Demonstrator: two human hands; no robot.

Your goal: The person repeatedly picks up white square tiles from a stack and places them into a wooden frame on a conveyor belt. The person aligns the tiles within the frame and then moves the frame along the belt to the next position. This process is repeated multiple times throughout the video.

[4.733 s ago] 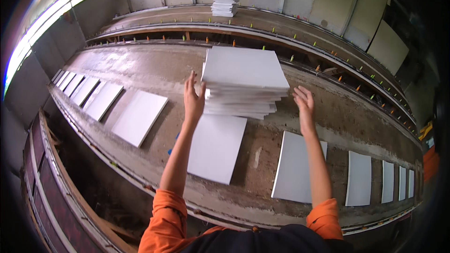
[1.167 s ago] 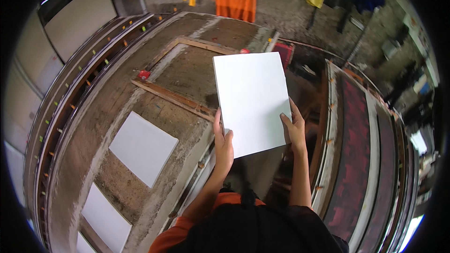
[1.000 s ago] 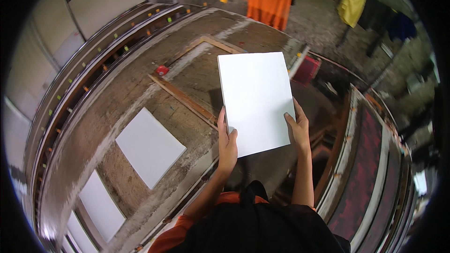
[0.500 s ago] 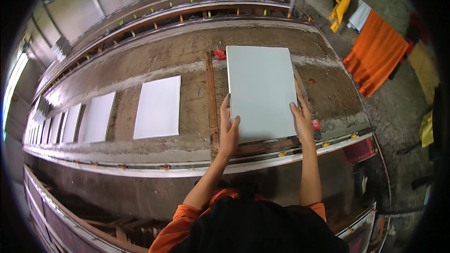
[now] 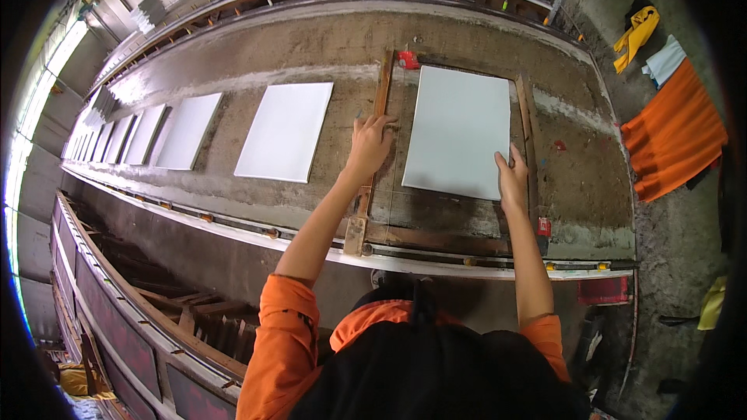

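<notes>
Head camera, and from my distant seat I had a flat, white, rectangular panel point(image 5: 459, 128) at two o'clock, on or just above the long brown worktable point(image 5: 311, 47)! The right hand point(image 5: 512, 185) met its edge at four, thumb on top; whether it gripped, I couldn't tell. The left hand point(image 5: 369, 146), loosely open, fingers bent, touched a straight brown wooden bar point(image 5: 383, 93) at the panel's nine o'clock.
</notes>
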